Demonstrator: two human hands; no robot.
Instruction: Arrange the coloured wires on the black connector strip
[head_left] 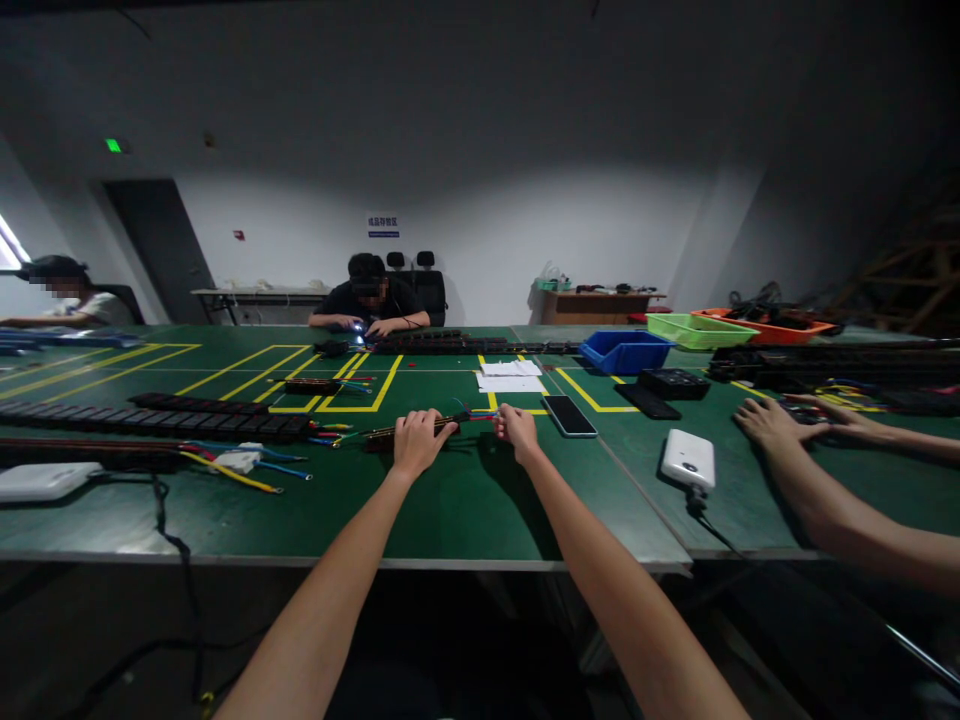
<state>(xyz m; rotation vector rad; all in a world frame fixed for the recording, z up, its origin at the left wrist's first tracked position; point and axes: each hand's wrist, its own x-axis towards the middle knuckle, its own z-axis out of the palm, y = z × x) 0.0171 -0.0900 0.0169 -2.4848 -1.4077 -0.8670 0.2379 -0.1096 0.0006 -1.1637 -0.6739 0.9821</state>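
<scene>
My left hand [420, 442] is closed over a dark bar-shaped part [381, 438] lying on the green table [450, 510]. Thin coloured wires [478, 414], blue and red among them, run out of its right end. My right hand [517, 430] pinches the wires near their tips; the tips themselves are hidden by my fingers. Just beyond my right hand lies a phone [568, 416], and white paper sheets [510, 378] are behind it. Left of my hands are long black strips [225, 425] with coloured leads ending in ring terminals.
A blue bin [626, 352], a green basket [701, 330] and an orange basket [765, 322] stand at the back right. A white power bank [688, 458] lies on the right. A co-worker's hands [780, 425] work at the right; another person [367, 300] sits opposite.
</scene>
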